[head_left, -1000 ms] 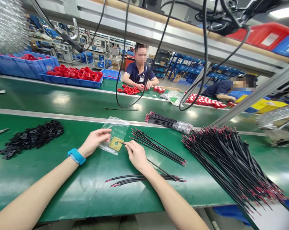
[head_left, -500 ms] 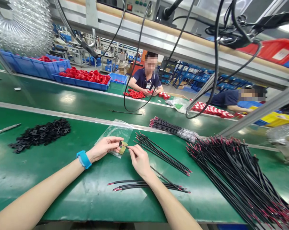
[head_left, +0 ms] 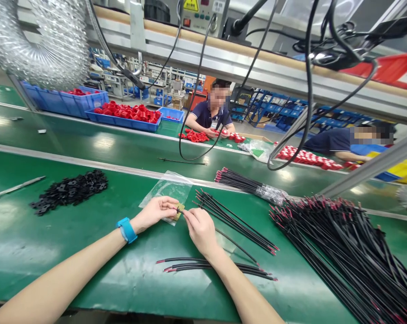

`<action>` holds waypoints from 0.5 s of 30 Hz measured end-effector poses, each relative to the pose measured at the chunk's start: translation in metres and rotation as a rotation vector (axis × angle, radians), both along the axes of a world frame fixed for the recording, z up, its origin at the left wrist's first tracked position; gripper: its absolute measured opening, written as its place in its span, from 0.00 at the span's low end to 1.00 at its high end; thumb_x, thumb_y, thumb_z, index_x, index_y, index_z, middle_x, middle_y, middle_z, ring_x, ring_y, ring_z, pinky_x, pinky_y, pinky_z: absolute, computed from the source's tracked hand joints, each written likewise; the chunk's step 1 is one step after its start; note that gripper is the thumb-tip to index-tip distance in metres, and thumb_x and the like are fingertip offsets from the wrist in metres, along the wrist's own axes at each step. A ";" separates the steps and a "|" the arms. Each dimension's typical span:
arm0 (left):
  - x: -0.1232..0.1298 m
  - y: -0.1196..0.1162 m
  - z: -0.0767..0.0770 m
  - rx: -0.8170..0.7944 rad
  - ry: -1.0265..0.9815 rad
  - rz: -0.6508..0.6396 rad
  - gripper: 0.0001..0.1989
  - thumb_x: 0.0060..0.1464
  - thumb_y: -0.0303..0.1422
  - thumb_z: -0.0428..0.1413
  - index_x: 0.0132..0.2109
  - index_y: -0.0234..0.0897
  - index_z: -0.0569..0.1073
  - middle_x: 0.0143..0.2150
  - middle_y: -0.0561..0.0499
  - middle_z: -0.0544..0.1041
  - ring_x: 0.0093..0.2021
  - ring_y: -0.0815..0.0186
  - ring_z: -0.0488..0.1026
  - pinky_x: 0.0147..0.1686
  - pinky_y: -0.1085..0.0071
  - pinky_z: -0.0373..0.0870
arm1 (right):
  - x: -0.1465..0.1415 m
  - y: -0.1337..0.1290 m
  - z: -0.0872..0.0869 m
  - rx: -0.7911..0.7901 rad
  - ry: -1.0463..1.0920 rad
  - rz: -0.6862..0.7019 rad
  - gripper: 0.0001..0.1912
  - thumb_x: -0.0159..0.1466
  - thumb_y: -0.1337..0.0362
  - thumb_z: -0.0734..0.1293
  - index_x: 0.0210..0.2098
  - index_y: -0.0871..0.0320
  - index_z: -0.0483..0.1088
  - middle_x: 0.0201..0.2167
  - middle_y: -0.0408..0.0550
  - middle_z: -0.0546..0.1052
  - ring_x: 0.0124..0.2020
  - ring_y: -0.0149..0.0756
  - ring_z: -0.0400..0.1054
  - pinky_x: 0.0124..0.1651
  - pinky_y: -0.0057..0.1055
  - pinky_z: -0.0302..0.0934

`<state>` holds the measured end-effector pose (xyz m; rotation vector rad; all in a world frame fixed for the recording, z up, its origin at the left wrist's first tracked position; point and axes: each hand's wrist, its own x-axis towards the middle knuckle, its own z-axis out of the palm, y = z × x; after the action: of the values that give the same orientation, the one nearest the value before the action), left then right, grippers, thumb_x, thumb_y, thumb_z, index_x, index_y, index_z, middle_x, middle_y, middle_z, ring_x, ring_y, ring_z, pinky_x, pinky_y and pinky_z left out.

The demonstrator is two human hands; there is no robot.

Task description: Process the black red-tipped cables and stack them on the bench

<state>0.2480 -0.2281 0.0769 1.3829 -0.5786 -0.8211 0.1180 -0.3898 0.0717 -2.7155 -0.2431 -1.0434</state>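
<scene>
My left hand (head_left: 156, 211), with a blue band at the wrist, pinches a small black plastic part (head_left: 178, 210). My right hand (head_left: 202, 230) grips a black cable (head_left: 240, 249) near its end, which meets the black part between my fingertips. How deep the cable sits in the part is hidden. The rest of that cable trails out behind my right hand. A clear plastic bag (head_left: 171, 183) with something yellowish in it lies under my fingers. Several loose cables (head_left: 186, 265) with red ends lie below my hands, and another group of cables (head_left: 239, 220) lies to the right.
A heap of black plastic parts (head_left: 70, 189) and a metal pen-like tool (head_left: 17, 188) lie to the left. A large cable pile (head_left: 341, 252) fills the right. Behind it is a wrapped cable bundle (head_left: 243, 181). Cords (head_left: 190, 112) dangle ahead; co-workers sit across the belt.
The cable end and the black part, which were slightly apart with red wire showing between them, now meet. My hands have come closer together. The whole view has shifted slightly.
</scene>
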 end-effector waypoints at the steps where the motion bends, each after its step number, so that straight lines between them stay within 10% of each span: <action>1: -0.002 -0.001 0.000 0.012 0.014 -0.003 0.23 0.46 0.35 0.66 0.48 0.27 0.73 0.37 0.44 0.78 0.35 0.64 0.75 0.41 0.65 0.72 | 0.000 0.000 0.000 -0.017 -0.009 0.006 0.11 0.69 0.70 0.59 0.43 0.62 0.73 0.33 0.51 0.74 0.34 0.36 0.64 0.38 0.32 0.58; 15: -0.019 0.002 0.003 0.006 -0.757 -0.060 0.09 0.58 0.33 0.56 0.43 0.37 0.80 0.40 0.47 0.79 0.41 0.65 0.74 0.44 0.69 0.70 | 0.000 0.003 0.001 0.595 0.359 0.137 0.13 0.68 0.68 0.62 0.29 0.59 0.74 0.25 0.43 0.70 0.30 0.29 0.65 0.35 0.24 0.57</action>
<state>0.2293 -0.2259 0.0804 1.6791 -1.1993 -0.3172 0.1184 -0.3869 0.0727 -2.2434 -0.0420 -0.4717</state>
